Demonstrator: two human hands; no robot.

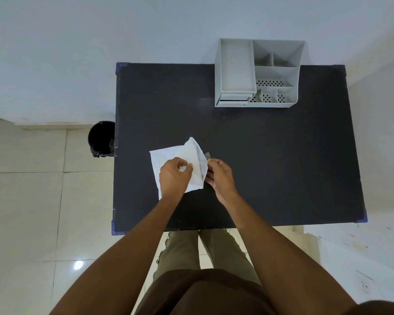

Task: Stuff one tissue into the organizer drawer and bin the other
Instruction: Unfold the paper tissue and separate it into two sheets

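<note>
White tissue (168, 156) lies on the black table (271, 155), its right side folded up into a raised flap (197, 147). I cannot tell whether this is one sheet or two. My left hand (174, 176) rests on top of it, fingers pinching the paper. My right hand (220, 176) pinches the raised right edge. The grey desk organizer (258, 72) stands at the table's far edge, its small drawer (233, 100) at the bottom left front, slightly pulled out. A black bin (101, 138) stands on the floor by the table's left edge.
The organizer has a deep left tray and several perforated compartments on the right. A white wall runs behind the table. Pale floor tiles lie to the left, and my legs stand at the table's near edge.
</note>
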